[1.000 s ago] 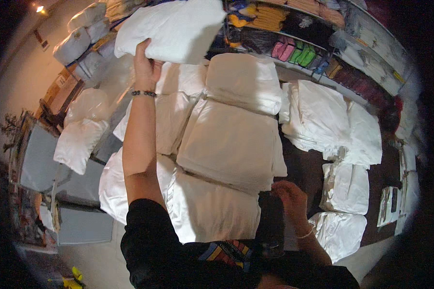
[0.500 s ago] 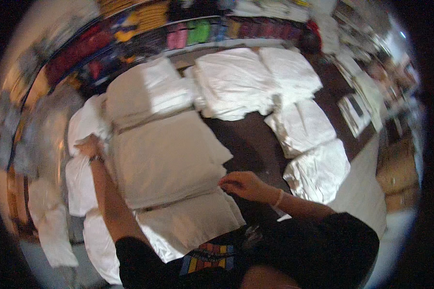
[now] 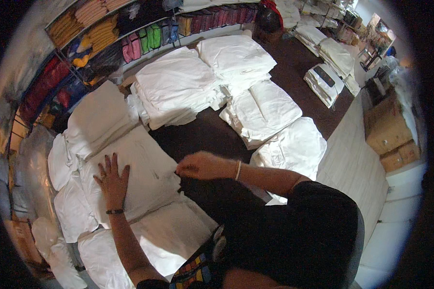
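My left hand [image 3: 113, 180] lies flat with fingers spread on the middle stack of folded white cloth [image 3: 144, 161]. At that stack's right edge, my right hand [image 3: 205, 166] is closed, its fingertips pinching the edge of the cloth. Part of the grip is hidden behind the fingers. A nearer white stack [image 3: 171, 229] lies in front of me, partly in shadow. Beyond the middle stack sits another folded white stack [image 3: 99, 118].
More white stacks [image 3: 176, 84] line the far side of the dark table [image 3: 205, 132], and others [image 3: 289, 151] its right. Shelves hold colourful folded goods [image 3: 152, 36] at the back. Cardboard boxes [image 3: 388, 127] stand on the right, beside the pale floor [image 3: 345, 139].
My left hand has moved from the stack's left side onto its top and spread flat. My right hand now meets the stack's right edge. The view has turned rightward.
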Motion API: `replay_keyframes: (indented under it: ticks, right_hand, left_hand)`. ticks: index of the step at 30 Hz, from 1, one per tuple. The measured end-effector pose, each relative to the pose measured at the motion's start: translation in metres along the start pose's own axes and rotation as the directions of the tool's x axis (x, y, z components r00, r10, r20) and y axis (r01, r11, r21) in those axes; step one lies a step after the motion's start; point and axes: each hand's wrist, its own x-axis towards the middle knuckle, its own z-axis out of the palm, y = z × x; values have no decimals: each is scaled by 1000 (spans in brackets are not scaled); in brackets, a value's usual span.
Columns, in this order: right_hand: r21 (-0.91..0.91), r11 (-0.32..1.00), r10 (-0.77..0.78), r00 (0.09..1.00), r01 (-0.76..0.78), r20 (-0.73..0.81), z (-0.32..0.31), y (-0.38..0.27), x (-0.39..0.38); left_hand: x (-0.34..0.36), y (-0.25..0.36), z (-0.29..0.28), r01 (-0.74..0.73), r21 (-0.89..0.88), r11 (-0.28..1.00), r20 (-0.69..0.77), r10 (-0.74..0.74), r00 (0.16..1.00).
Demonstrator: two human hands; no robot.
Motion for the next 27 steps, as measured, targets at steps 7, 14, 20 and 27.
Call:
replay_keyframes:
  ticks: [7,14,20,27]
  right_hand:
    - [62,987,149,698,-149,-700,-185,130,-5]
    - [-323,524,73,419,-788,-905,-391,279,-58]
    - [-46,396,449,237,-917,-862,-435,307,-60]
    - [276,628,681,343,-728,-647,-431,261,-40]
  left_hand:
    - [2,-16,20,-59,-170,984,-143,34,989]
    - [-1,-10,19,-80,-319,944,-258,-5,966]
    - [1,-12,27,-91,-334,938,-314,-20,949]
    - [7,-17,35,-103,-367,925,-309,-17,951]
